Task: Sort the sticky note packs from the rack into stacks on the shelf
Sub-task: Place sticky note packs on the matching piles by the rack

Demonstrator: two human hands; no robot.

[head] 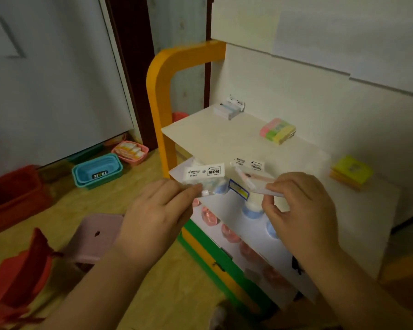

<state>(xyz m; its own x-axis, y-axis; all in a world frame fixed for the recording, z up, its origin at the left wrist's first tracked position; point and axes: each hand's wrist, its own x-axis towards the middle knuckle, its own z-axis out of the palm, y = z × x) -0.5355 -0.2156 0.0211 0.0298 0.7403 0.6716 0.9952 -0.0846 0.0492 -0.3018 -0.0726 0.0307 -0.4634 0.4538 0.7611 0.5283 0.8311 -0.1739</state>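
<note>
My left hand [157, 215] pinches a sticky note pack with a white header card and blue notes [206, 178], held in front of the shelf edge. My right hand [301, 210] grips a second pack with a white header and pink notes [253, 173], tilted. On the cream shelf [212, 139] lie a pale blue-and-white stack [229, 108] at the back left, a pink, green and yellow stack [278, 131] in the middle, and a yellow stack [352, 172] at the right. Below the shelf, more packs [253, 208] lie on the white rack [308, 270].
An orange frame post [161, 96] rises at the shelf's left side. On the floor to the left stand nested blue baskets [97, 171], a pink basket with packs [130, 151], red bins [14, 194], a pink stool [96, 236] and a red object [22, 272].
</note>
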